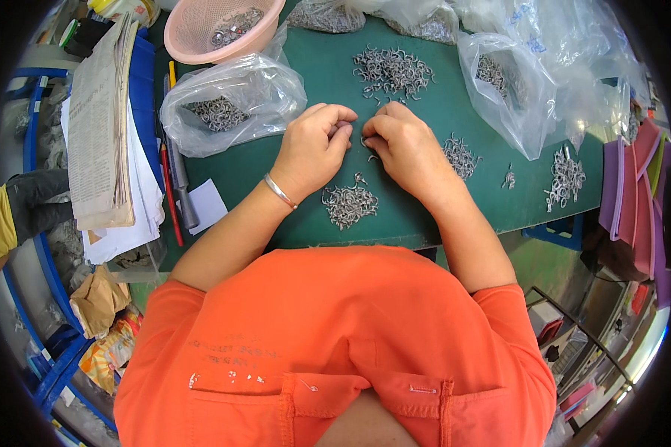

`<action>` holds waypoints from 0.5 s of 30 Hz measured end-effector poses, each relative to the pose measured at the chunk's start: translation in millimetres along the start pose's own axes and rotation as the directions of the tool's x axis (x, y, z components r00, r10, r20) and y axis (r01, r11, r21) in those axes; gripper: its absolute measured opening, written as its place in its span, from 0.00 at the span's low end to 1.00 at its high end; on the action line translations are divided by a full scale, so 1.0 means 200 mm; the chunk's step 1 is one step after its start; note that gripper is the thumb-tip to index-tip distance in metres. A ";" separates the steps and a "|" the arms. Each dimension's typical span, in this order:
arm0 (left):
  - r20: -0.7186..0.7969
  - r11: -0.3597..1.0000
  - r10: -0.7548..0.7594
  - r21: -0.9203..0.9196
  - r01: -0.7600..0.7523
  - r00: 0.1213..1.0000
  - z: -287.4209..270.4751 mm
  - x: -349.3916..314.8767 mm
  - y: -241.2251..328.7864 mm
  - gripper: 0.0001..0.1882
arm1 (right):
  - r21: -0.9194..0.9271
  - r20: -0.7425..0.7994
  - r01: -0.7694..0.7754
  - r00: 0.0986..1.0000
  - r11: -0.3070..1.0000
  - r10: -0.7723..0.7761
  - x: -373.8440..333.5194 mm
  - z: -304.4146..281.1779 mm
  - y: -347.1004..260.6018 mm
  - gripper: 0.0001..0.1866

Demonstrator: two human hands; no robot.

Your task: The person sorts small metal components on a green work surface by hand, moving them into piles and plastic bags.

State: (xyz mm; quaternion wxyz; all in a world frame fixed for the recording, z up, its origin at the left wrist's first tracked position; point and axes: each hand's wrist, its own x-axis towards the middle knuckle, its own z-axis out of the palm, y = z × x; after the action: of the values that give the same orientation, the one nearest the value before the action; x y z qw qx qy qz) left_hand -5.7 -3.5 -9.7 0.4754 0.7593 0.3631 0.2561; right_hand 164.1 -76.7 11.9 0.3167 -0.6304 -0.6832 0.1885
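Note:
My left hand (314, 145) is closed in a pinch above the green table, thumb against bent fingers; whatever lies between them is too small to make out. Facing it, my right hand (406, 147) pinches a small metal hook (364, 141) at its fingertips. The two hands are a short gap apart. Just beyond them lies a large heap of curved metal hooks (393, 71), with a few strays trailing toward my fingers. A smaller pile of metal pieces (349, 205) sits on the near side, between my forearms. Beside my right wrist is another pile of hooks (461, 157), partly covered by the hand.
Open plastic bags of metal parts stand left (265, 93) and right (525, 112). A pink basket (190, 48) is at the far left. Newspapers (101, 127), a red pencil (171, 197) and a grey-handled tool (185, 201) line the left edge. Longer metal pieces (566, 179) lie right.

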 end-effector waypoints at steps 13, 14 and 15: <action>0.006 1.000 0.002 0.027 -0.002 1.000 -0.01 0.00 0.00 0.09 | 0.059 -0.084 -0.083 0.993 0.995 0.088 0.01 -0.10 0.03 0.06; -0.001 1.000 0.014 0.026 -0.014 1.000 -0.01 0.01 -0.01 0.09 | 0.073 -0.077 -0.062 0.995 0.995 0.067 0.02 -0.10 0.02 0.06; -0.003 0.999 0.023 0.025 -0.023 1.000 -0.01 0.00 -0.01 0.09 | 0.089 -0.070 -0.045 0.996 0.995 0.051 0.02 -0.10 0.02 0.06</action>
State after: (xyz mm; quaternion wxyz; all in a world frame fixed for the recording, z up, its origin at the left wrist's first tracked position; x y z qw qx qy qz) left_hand -6.9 -1.5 -11.7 0.4622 0.7689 0.3583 0.2585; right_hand 179.4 -75.4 24.4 0.3638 -0.6384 -0.6471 0.2031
